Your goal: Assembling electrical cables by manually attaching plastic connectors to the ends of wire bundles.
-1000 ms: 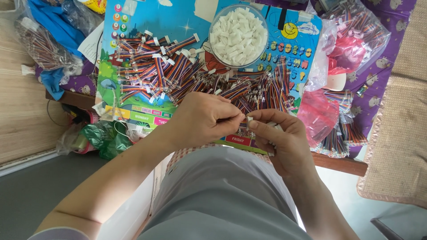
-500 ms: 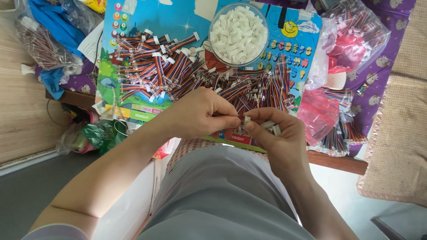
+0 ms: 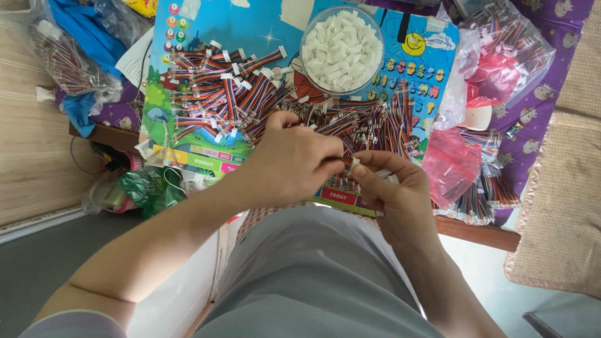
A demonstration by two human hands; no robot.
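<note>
Shifted slightly left since earlier: left hand (image 3: 294, 164) and right hand (image 3: 397, 191), both pinching small white plastic connector (image 3: 355, 164) over striped multicoloured ribbon-wire pile (image 3: 250, 100).

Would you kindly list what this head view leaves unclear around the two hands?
- Small white plastic connector: mostly covered by fingers of the left hand; pinched wire too small to tell.
- Right hand: palm contents hidden by curled fingers.
- Clear bag of striped wires: cut off by top edge.
</note>
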